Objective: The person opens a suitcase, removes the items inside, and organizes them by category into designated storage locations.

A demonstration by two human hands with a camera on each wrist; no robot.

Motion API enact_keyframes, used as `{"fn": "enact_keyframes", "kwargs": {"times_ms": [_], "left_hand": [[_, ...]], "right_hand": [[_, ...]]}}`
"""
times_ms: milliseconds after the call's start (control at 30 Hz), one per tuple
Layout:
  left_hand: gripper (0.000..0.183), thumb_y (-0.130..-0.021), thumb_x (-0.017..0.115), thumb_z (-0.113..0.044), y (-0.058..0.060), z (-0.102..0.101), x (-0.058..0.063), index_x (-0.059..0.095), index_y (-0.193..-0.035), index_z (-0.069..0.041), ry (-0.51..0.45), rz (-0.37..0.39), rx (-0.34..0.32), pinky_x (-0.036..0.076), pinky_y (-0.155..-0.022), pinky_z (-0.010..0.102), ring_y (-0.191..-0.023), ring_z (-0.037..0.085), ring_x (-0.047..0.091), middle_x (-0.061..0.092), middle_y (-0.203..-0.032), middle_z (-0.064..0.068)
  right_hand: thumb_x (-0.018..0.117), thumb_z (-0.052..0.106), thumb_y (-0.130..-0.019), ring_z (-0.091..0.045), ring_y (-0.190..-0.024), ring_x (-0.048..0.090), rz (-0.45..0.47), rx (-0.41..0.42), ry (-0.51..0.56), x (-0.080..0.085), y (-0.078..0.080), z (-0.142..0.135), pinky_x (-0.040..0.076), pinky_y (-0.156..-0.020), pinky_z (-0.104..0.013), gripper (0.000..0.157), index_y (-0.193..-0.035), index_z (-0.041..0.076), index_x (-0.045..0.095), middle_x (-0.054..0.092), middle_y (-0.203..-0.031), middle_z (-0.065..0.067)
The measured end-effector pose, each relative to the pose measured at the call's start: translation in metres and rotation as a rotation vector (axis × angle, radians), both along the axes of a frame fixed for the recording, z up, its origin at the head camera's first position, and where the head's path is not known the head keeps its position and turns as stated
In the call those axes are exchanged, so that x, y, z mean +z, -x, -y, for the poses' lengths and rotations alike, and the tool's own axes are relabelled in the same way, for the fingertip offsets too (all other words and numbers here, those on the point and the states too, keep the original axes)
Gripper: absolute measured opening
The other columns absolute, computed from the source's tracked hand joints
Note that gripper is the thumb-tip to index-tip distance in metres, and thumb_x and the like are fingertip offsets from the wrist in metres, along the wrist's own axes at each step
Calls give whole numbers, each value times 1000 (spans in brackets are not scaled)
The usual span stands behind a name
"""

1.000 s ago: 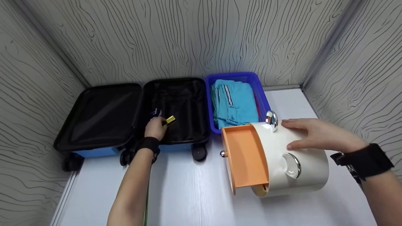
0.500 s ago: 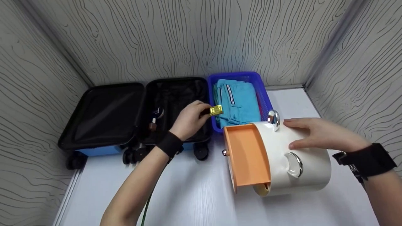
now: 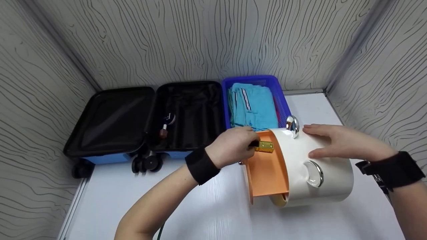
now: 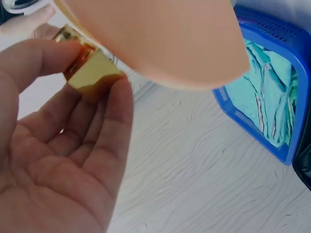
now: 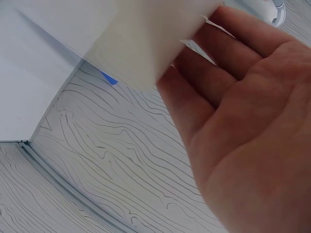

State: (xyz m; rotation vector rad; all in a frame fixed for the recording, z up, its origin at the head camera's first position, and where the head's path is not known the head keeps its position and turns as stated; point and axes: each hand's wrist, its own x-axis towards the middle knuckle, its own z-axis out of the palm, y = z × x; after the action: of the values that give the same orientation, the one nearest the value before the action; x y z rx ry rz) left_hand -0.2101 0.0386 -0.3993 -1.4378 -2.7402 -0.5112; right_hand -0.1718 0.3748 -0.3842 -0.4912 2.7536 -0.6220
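My left hand (image 3: 235, 145) pinches a small shiny gold block (image 3: 265, 146) between thumb and fingers, above the pulled-out orange drawer (image 3: 268, 176). In the left wrist view the gold block (image 4: 95, 75) sits at the fingertips, beside a pale curved panel (image 4: 170, 39). The drawer belongs to a white rounded storage box (image 3: 300, 196) with chrome-edged ear shapes. My right hand (image 3: 343, 141) rests on top of that box, its fingers spread. In the right wrist view, the right hand's fingertips touch the white surface (image 5: 136, 53).
A suitcase lies open at the left, its black lid half (image 3: 116, 120) beside the deeper half (image 3: 196, 113). Inside are a small bottle (image 3: 163, 131) and a round dark item (image 3: 169, 118). Behind the drawer stands a blue basket (image 3: 283, 103) holding folded turquoise clothing (image 3: 258, 103). Patterned walls enclose the table.
My left hand has carried the gold block out of the suitcase, rightward past the basket, to over the orange drawer. The right hand stays on the white box.
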Motion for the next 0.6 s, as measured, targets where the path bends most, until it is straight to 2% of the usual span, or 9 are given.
{"fn": "enact_keyframes", "kwargs": {"times_ms": [200,367,500,600], "left_hand": [[7,-93,72,-13,-7,-16,-2,71,-100,-11,80,-1,22,48,-69,23,-76,13,54,64,-87,-2],[7,-93,71,-13,-13,-29,-13,70,-100,-12,131,5,79,48,-67,23,-76,12,53,63,-86,-2],[10,-97,68,-16,-18,-40,-21,72,-105,-13,179,-62,122,53,-71,24,-79,12,57,69,-91,-1],[12,-100,63,-16,-21,-45,-26,73,-106,-14,222,-130,132,54,-76,30,-80,13,62,72,-94,-1]], "right_hand": [[82,61,-78,-44,-144,38,-5,30,1,3,-5,1,31,-113,-63,100,-154,6,47,41,-158,-17],[84,59,-77,-45,-143,38,26,36,22,2,-7,3,31,-113,-63,100,-153,5,48,42,-158,-18],[85,57,-76,-46,-143,37,39,23,38,1,-9,3,30,-113,-64,100,-152,4,48,42,-157,-20],[85,57,-76,-46,-143,38,39,15,34,2,-10,3,31,-113,-64,99,-152,5,49,42,-157,-19]]}}
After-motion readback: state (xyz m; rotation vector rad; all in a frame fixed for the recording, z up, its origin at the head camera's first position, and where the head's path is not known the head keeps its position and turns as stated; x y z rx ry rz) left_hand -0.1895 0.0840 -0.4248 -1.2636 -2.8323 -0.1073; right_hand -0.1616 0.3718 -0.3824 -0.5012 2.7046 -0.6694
